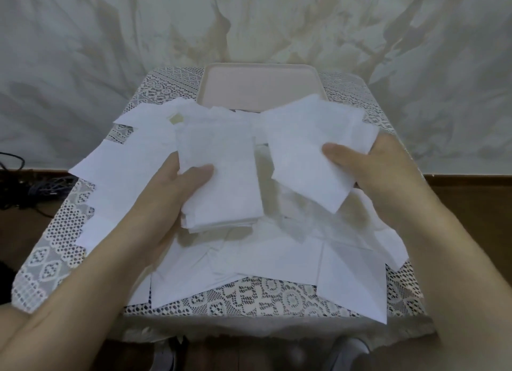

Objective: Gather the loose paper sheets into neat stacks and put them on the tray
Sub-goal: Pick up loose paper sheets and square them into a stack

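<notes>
My left hand (177, 193) grips a thick stack of white paper sheets (221, 176) above the middle of the table, thumb on top. My right hand (371, 171) pinches a few white sheets (304, 148), lifted and tilted to the right of the stack. Several loose white sheets (249, 257) lie scattered over the lace tablecloth (249, 298) under and around both hands. A pale pink tray (260, 85) sits at the far edge of the table; it holds no paper except sheet corners overlapping its near rim.
The small table stands against a pale marbled wall (83, 65). Dark cables (25, 187) lie on the brown floor at the left. More loose sheets (124, 160) hang over the table's left side.
</notes>
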`<state>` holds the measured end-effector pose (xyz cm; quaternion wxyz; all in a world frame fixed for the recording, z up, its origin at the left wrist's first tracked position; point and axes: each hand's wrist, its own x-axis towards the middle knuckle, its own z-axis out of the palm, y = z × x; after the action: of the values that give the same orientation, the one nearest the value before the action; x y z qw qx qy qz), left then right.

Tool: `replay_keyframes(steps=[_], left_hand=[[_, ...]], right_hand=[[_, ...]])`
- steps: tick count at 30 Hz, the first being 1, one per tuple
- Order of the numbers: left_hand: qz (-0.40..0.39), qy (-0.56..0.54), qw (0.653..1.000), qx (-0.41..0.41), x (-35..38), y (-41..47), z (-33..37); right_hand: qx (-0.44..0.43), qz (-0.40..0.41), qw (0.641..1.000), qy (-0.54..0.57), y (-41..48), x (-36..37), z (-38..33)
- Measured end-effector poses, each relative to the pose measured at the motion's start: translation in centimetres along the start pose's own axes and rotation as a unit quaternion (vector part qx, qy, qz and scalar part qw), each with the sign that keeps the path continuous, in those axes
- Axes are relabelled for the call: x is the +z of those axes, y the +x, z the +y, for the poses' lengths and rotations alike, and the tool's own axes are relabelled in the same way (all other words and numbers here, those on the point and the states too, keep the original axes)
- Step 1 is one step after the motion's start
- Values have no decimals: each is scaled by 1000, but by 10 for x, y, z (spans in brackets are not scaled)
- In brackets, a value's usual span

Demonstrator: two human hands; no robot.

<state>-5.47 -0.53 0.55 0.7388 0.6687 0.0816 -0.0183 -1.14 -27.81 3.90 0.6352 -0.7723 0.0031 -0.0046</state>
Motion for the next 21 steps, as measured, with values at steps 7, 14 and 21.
replay_keyframes(steps=[7,14,21], left_hand=[[-15,-30,999,13,12,-2,-3],[-26,-31,999,11,10,-3,-5],[-8,-31,999,13,9,-3,-3]], right_hand=[[15,-41,996,82,-21,42,-2],[-21,-86,996,5,-30,66,3],[-29,-45,999,12,-23,52,1]])
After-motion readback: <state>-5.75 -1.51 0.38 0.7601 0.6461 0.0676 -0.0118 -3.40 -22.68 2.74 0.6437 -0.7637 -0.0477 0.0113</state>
